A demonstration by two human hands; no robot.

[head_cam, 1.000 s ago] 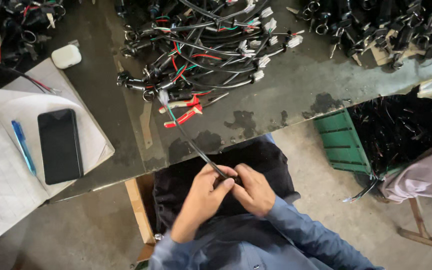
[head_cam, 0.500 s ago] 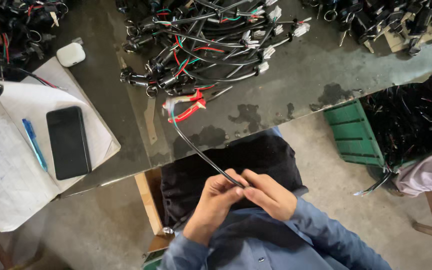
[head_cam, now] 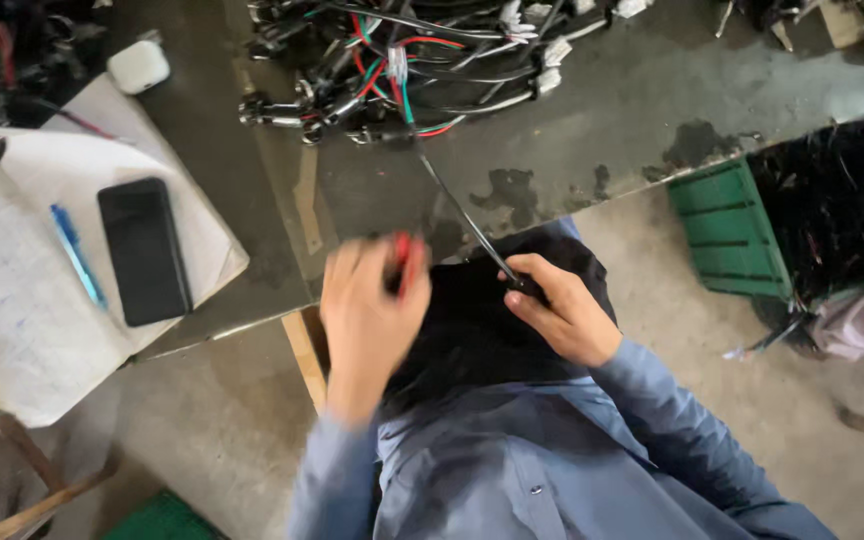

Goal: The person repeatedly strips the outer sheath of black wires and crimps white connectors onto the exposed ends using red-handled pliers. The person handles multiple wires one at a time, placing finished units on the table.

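Observation:
My right hand [head_cam: 560, 310] pinches the end of a thin black cable [head_cam: 462, 215] over my lap; the cable runs up to a heap of black, red, green and white wire harnesses [head_cam: 412, 60] on the grey table [head_cam: 602, 120]. My left hand [head_cam: 370, 315], blurred by motion, is closed around red-handled cutters [head_cam: 402, 255] at the table's near edge. Only a strip of the red handle shows past the fingers.
A black phone [head_cam: 144, 250] and a blue pen [head_cam: 77, 255] lie on an open notebook [head_cam: 12, 300] at the left. A small white case [head_cam: 138, 66] sits behind them. A green crate [head_cam: 732, 235] with dark wires stands on the floor to the right.
My left hand let go of the cable, reached to the table edge and took hold of the red-handled cutters that lay there. My right hand keeps the cable.

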